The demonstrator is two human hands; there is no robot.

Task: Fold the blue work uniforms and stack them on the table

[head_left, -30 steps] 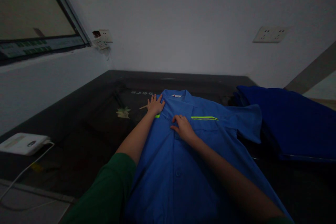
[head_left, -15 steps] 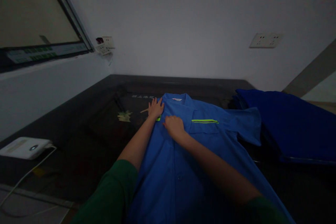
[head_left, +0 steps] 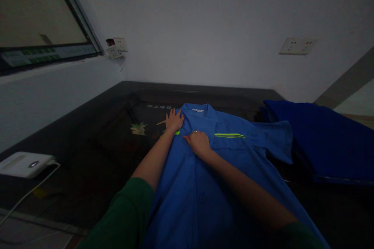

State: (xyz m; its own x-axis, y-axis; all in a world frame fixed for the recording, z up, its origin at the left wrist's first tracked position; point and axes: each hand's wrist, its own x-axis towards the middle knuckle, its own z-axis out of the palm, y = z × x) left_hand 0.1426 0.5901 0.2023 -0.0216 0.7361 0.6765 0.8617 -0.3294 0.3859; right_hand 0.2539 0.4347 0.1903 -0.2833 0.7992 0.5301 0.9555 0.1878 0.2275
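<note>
A blue work shirt (head_left: 233,171) with a yellow-green reflective stripe (head_left: 229,135) lies front up on a dark table (head_left: 96,140), collar towards the far wall. My left hand (head_left: 174,120) rests flat, fingers spread, on the shirt's left shoulder beside the collar. My right hand (head_left: 199,142) lies palm down on the chest near the button placket, fingers loosely bent, with a ring on one finger. Neither hand grips the cloth. The shirt's right short sleeve (head_left: 277,140) sticks out sideways.
A pile of darker blue cloth (head_left: 324,140) lies at the right of the table. A white device (head_left: 25,163) with a cable sits at the left edge. Wall sockets (head_left: 296,45) and more sockets (head_left: 115,46) are on the walls; a window (head_left: 35,19) is at the upper left.
My right hand has slid a little to the left and up across the shirt's chest. My left hand has stayed on the shoulder. The view has shifted slightly.
</note>
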